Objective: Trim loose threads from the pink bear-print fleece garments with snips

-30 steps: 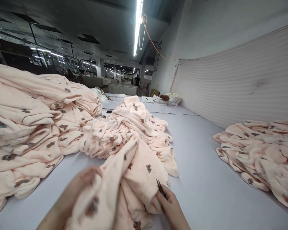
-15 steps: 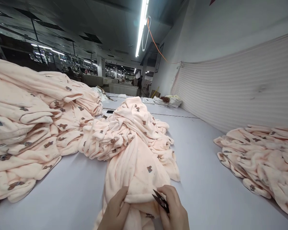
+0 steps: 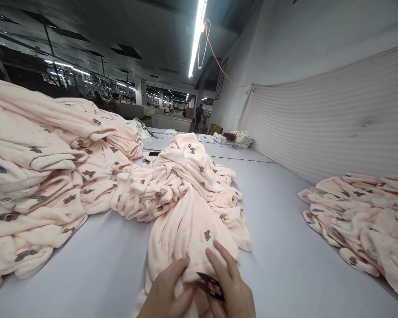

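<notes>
A pale peach fleece garment with small brown bear prints (image 3: 189, 225) lies stretched toward me on the white table (image 3: 278, 265). My left hand (image 3: 167, 293) pinches a fold of its near end. My right hand (image 3: 230, 287) holds small black thread snips (image 3: 209, 286) against the same fold, with its fingers partly stretched over the cloth. The two hands almost touch at the bottom edge of the view.
A tall stack of the same peach garments (image 3: 43, 176) fills the left side. A looser heap (image 3: 182, 176) sits behind the garment, and another pile (image 3: 368, 221) lies at right by a ribbed fabric wall. Folded white stacks (image 3: 235, 139) and a distant person (image 3: 198, 115) are at the back.
My left hand moved from the garment's left side to the fold beside my right hand. The right hand turned the snips from upright to lying across the fold.
</notes>
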Demonstrator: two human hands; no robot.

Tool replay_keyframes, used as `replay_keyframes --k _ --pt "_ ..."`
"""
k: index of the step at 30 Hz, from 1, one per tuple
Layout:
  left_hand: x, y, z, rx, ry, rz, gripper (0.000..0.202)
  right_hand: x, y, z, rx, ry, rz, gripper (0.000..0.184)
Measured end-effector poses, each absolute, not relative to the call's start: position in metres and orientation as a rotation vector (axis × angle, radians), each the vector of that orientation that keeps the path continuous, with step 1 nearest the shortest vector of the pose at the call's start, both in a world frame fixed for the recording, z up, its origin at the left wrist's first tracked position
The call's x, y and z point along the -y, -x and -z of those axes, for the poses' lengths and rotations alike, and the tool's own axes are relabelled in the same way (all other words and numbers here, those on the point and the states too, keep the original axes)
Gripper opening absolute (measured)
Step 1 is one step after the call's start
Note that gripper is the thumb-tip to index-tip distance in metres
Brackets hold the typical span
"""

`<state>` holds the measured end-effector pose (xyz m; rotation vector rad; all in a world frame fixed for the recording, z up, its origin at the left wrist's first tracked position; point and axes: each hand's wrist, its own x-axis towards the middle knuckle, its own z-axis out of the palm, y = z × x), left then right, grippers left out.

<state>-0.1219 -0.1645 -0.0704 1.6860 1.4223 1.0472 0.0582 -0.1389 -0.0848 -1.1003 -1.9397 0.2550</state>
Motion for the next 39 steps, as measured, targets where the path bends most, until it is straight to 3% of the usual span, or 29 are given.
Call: replay_keyframes --k 3,6,11,14,20,28,30,35,39 --pt "0.161 0.113 0.08 -1.458 -1.686 -1.07 0.028 0.134 -0.048 0.075 2.031 1.014 -0.427 0.038" --pt "0.157 0.106 0.093 -1.523 -1.637 -1.076 0.02 0.128 -0.046 0.063 1.948 0.957 -0.568 0.024" --pt "0.16 0.109 0.099 -1.392 -1.481 -1.296 0.011 0.125 -0.058 0.072 1.852 0.952 -0.424 0.027" --pt "0.167 0.115 0.093 -1.337 -1.317 -1.492 0.016 0.125 -0.066 0.083 1.958 1.111 -0.338 0.029" --pt "0.173 0.12 0.095 -1.212 -1.271 -1.497 0.021 0.131 -0.072 0.062 2.167 1.15 -0.676 0.02" --pt "0.175 0.125 0.106 -1.252 -1.216 -1.536 0.016 0.138 -0.068 0.081 2.111 1.244 -0.32 0.023" --pt "0.175 0.125 0.105 -1.337 -1.233 -1.568 0.023 0.137 -0.066 0.088 2.099 1.257 -0.242 0.027" --pt "0.164 0.129 0.092 -1.133 -1.191 -1.243 0.038 0.119 -0.056 0.08 1.939 1.338 -0.218 0.023" --pt "0.153 0.133 0.081 -0.901 -0.81 -1.125 0.049 0.11 -0.051 0.06 1.914 1.416 -0.478 0.005"
